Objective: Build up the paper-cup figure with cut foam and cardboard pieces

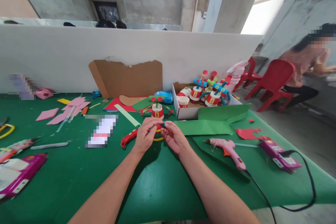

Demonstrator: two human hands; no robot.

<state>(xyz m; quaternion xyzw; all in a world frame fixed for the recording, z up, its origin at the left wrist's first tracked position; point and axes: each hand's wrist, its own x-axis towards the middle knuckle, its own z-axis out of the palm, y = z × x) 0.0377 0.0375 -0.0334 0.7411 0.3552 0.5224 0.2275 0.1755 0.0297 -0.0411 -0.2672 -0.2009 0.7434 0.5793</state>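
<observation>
green cloth under everything. on it the left hand [145,135] and the right hand [173,137] are meeting fingertip to fingertip, fingers curled in tight, both pinching a small coiled piece [163,124]. it is dark blue and twisted like pipe cleaner. it is hanging just above the table [78,178], right in front of the paper cup figure [157,111]. the fingers are hiding most of it, so its length cannot be told. being so small, it is looking easy to lose: a slackening pinch could be dropping it onto the yellow ring [158,139] lying beneath the hands. the figure is standing upright just behind the knuckles, striped wire arms sticking out both ways. it is looking light, and a forward nudge from either hand could be tipping it. a red-handled tool [128,139] is lying just beside the left wrist, its working end out of sight, so a dropping wrist could be catching on it. farther right, the pink glue gun [228,148] is resting on the cloth near the green paper sheet [210,126]; whether it is hot cannot be told. its cable [259,192] is trailing over the table edge, close to the purple power strip [279,154]. a right forearm snagging that cable could be dragging the gun onto the paper. at back right, the cardboard box [187,113] is holding more finished figures, well apart from the hands.
</observation>
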